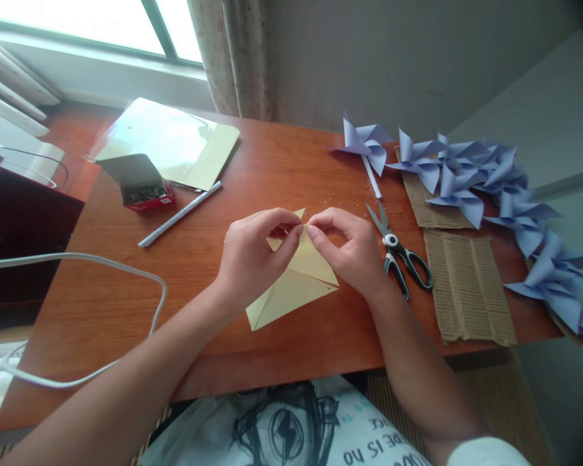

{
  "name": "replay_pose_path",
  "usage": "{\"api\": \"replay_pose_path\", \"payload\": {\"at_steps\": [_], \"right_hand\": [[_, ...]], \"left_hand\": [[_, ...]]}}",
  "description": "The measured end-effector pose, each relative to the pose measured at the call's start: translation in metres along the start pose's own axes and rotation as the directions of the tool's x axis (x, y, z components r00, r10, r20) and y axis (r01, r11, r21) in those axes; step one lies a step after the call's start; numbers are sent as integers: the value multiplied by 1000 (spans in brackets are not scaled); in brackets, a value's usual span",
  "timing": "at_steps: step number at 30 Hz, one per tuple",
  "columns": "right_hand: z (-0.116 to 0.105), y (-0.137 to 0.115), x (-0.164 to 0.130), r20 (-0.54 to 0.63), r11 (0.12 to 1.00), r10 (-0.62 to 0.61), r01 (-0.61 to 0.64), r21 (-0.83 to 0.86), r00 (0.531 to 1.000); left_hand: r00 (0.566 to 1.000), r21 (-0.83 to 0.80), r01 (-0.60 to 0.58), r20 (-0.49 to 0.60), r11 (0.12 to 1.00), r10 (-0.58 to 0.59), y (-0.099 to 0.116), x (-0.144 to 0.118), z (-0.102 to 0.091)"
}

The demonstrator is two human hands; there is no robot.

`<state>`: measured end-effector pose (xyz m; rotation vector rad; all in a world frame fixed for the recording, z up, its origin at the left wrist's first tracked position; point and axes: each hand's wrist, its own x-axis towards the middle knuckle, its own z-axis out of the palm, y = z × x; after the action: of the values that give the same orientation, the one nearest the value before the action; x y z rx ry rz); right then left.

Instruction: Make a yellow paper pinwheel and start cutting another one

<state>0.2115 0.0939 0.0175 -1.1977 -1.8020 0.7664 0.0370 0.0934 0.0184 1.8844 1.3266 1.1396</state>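
A yellow paper sheet [291,291], creased and cut in from its corners, lies on the wooden table in front of me. My left hand [257,252] pinches its far edge between thumb and fingers. Right beside it, thumb and forefinger of my right hand [344,246] are closed on the same edge, the tips of both hands almost touching. My hands cover part of the sheet's far side. Scissors [391,241] with black and grey handles lie partly spread just right of my right hand.
Purple paper pinwheels [459,194] crowd the right side around corrugated cardboard pieces [469,285]; one pinwheel [366,142] has a white stick. At left are an opened red box [150,202] of small metal pieces, a rolled paper stick [179,215], yellow sheets [216,152] and a white cable [160,285].
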Motion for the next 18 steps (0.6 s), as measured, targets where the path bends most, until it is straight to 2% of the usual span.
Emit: {"api": "replay_pose_path", "payload": {"at_steps": [8, 14, 18], "right_hand": [[0, 0, 0, -7, 985, -94, 92, -146, 996], [4, -3, 0, -56, 969, -109, 94, -227, 992], [4, -2, -1, -45, 965, -130, 116, -236, 990]], "left_hand": [[1000, 24, 5, 7, 1000, -5, 0, -1, 2], [1000, 37, -18, 0, 999, 18, 0, -2, 4], [1000, 23, -7, 4, 1000, 7, -1, -2, 4]]}}
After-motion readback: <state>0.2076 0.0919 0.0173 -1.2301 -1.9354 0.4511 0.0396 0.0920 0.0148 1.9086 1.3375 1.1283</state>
